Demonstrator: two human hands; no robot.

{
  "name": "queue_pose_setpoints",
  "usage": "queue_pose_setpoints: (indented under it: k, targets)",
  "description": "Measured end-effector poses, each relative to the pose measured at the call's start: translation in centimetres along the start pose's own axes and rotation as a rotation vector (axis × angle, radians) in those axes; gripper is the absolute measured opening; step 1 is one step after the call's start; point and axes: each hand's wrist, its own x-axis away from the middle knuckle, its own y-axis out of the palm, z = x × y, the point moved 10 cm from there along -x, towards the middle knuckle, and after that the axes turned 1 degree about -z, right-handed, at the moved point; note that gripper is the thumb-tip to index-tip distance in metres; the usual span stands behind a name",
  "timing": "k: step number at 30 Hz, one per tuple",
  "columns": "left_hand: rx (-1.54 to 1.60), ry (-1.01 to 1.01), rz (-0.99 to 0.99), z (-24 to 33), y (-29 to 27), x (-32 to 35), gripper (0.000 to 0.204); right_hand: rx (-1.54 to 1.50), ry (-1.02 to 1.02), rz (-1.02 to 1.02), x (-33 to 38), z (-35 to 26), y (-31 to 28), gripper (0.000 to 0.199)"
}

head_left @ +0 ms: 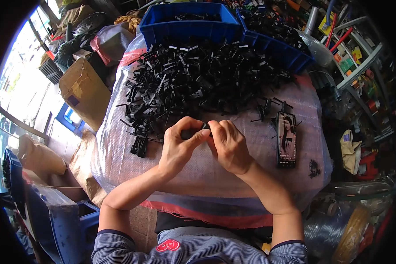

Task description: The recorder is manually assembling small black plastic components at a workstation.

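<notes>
Your left hand [179, 143] and right hand [230, 143] are pinching a black part [190, 133], probably steadying it, the pile [198, 79] lying beyond them within easy reach.

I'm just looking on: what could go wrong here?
The small black piece between the left hand and right hand might slip and get lost in the similar-looking black pile. The phone, lying to the right of the right hand, could get knocked. The black bits near the woven cover's right edge might be brushed off.
</notes>
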Motion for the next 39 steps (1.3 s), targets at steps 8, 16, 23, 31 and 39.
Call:
queue_pose_setpoints:
  k: [8,16,23,31,39]
  targets:
    - [0.411,-0.034,0.09,-1.1,-2.9,-2.2,0.006,0.017,0.152,0.018,-1.6,4.7,-0.1,0.064]
    - [0.488,-0.373,-0.092,-3.4,0.3,-1.1,0.021,-0.312,0.23,0.059,-0.9,5.3,-1.3,0.024]
    - [0.461,-0.291,-0.208,-2.9,2.2,-0.5,0.018,-0.183,-0.088,0.2,-0.6,-0.5,-2.5,0.034]
    - [0.011,-0.101,-0.291,-0.1,2.1,-0.3,0.013,-0.706,0.42,0.061,-0.4,5.1,-1.8,0.027]
    - [0.098,-0.167,-0.291,-1.1,2.5,-0.8,0.019,-0.769,0.416,0.045,0.3,4.7,-0.3,0.015]
